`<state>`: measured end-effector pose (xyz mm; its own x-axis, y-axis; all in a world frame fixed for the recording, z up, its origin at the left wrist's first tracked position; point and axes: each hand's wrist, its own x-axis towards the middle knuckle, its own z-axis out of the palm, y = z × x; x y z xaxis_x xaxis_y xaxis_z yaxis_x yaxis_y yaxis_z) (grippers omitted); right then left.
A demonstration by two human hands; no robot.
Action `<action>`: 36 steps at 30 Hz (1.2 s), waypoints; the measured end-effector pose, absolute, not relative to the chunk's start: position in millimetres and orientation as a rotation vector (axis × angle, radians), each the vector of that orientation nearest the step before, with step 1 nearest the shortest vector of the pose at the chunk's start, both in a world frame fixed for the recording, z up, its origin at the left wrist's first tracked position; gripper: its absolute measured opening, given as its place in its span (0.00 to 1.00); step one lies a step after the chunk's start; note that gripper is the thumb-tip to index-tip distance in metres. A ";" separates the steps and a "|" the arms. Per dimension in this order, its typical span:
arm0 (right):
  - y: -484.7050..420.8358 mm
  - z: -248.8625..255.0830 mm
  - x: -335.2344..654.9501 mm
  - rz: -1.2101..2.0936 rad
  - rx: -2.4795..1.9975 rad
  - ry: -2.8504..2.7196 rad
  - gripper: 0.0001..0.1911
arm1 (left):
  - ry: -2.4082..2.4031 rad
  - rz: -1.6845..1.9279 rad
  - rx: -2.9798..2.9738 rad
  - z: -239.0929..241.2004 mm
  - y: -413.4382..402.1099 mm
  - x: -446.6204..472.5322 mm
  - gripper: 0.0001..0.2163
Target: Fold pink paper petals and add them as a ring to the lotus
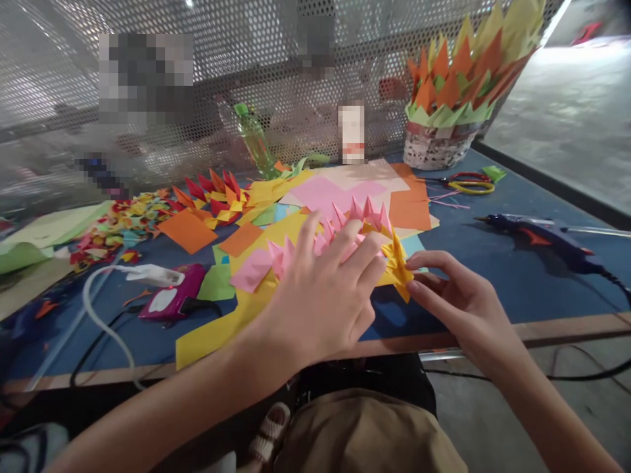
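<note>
At near edge of table [566, 295], holds hands apart. Spreads left hand [320, 289] over pink folded papers [362, 211]; cannot say if gripping, undersides of fingers being hidden. Pinches yellow folded paper [400, 266], just beside pink ones, in right hand [461, 299]. Farther right, shows glue gun [547, 243], then scissors [468, 184]. Behind, shows basket [438, 148] and green-capped bottle [256, 141].

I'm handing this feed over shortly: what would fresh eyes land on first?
Probably the basket topped with orange and yellow spikes, at the back right of the table. Next, the pink spikes under and beyond the left hand, beside the yellow piece that the right hand pinches. Then the glue gun, lying on the right.
</note>
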<state>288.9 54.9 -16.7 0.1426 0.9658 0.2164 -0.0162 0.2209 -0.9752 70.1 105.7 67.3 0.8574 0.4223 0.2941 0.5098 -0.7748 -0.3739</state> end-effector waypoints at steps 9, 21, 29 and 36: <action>52.2 -10.0 286.6 0.977 -1.120 -1.212 0.09 | -0.563 -0.073 -2.801 98.2 129.8 72.8 0.17; 54.2 -14.3 285.1 1.003 -1.098 -1.224 0.11 | -0.484 -0.198 -2.843 79.9 135.7 69.4 0.18; 54.5 -13.6 285.6 0.978 -1.129 -1.217 0.10 | -0.481 -0.203 -2.926 83.4 139.2 70.1 0.13; 53.6 -14.6 284.9 0.976 -1.130 -1.205 0.10 | -0.397 -0.217 -2.965 87.0 148.0 70.1 0.09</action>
